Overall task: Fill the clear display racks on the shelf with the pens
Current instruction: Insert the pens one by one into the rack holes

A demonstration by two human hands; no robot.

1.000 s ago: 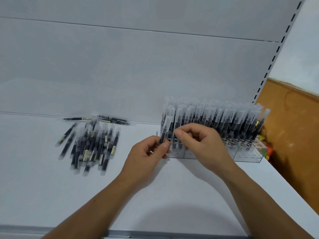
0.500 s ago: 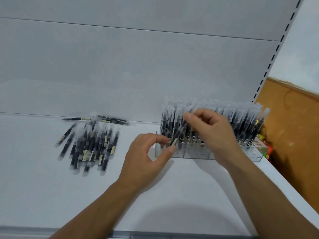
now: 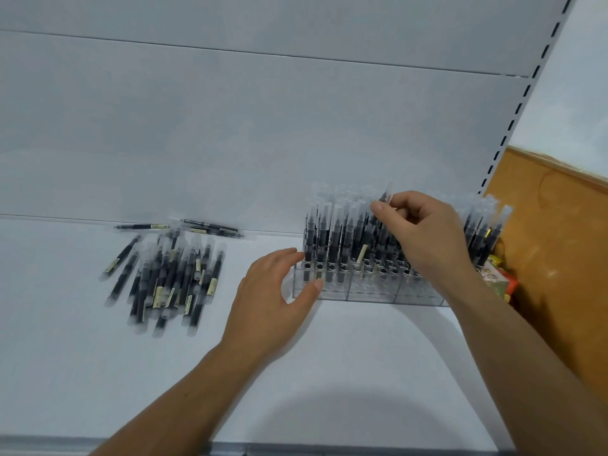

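At the right end of the shelf (image 3: 362,357), the clear display rack (image 3: 345,292) stands near the back panel (image 3: 230,126). Most of its holes hold upright pens. The right hand (image 3: 424,232) pinches one pen (image 3: 388,194) near its clear cap, tilted over the middle rows; the grip is closed on that pen alone. The left hand (image 3: 273,301) is relaxed and holds nothing, with its thumb touching the rack's front wall.

Likely faults: a tilted entry may miss the hole and snag neighbouring caps, pushing them askew. Downward pressure may shift the light rack if the left hand lifts away.

Loose pens (image 3: 171,278) lie flat, well apart to the left. The shelf is pale grey. A slotted upright (image 3: 513,113) bounds it at the right, beside an orange-brown board (image 3: 559,258) and a colourful packet (image 3: 496,278).
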